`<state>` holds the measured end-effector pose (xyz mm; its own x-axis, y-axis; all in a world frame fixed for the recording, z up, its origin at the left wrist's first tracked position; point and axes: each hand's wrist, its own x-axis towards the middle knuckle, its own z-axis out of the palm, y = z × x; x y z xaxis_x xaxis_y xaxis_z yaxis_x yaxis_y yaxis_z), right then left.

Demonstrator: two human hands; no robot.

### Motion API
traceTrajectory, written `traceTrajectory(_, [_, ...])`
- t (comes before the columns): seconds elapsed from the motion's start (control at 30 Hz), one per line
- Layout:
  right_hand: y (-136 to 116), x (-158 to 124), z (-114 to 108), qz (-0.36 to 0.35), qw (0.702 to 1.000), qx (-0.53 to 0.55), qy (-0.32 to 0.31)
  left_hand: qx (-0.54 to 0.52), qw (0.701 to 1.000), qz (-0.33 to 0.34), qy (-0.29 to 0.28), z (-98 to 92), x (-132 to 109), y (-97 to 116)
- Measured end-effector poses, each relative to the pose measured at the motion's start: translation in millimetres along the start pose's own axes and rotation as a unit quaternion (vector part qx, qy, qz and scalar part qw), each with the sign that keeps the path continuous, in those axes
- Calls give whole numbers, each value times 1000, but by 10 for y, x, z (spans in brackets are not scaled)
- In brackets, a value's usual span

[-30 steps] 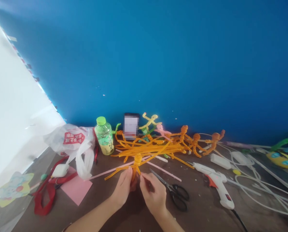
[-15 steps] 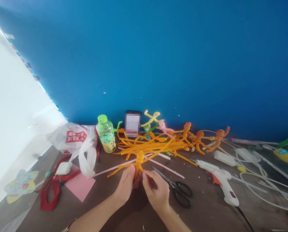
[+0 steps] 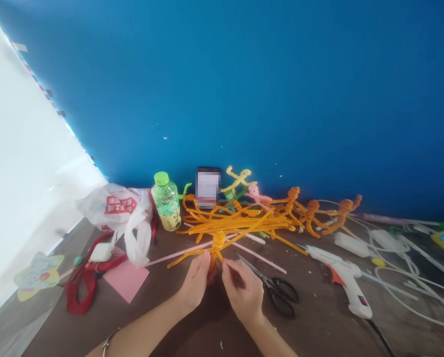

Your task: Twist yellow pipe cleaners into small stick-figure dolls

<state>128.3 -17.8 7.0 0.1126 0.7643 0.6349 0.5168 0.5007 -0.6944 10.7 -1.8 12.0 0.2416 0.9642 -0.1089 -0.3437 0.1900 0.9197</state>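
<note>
Between my two hands stands an orange pipe cleaner figure (image 3: 219,241) with a coiled round head and long loose strands at its sides. My left hand (image 3: 196,282) closes on its left side, fingers pressed together. My right hand (image 3: 244,290) pinches a strand on the right between thumb and forefinger. The figure's lower part is partly hidden by the fingers. Just behind it lies a heap of loose orange pipe cleaners (image 3: 236,223). Black-handled scissors (image 3: 281,292) lie beside my right hand, blades pointing toward the figure.
A white glue gun (image 3: 346,277) lies to the right near white cables (image 3: 404,282). Finished orange figures (image 3: 313,213) stand at the back. To the left are a green-capped bottle (image 3: 166,203), a plastic bag (image 3: 117,206), pink paper (image 3: 127,280) and a red strap (image 3: 81,292).
The whole scene has shifted slightly right and up as the camera moved. Both hands keep their hold on the orange figure, with hardly any change in grip.
</note>
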Motion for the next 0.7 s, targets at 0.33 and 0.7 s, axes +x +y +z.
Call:
traceTrajectory(0.33, [-17,-25,-6,-1,1000,9,-11,79,996,37,13,6,-20,32])
traceTrajectory(0.7, [-41,-6,-15,6,1000,-5,-8,70,997,11,24,23,-18,64])
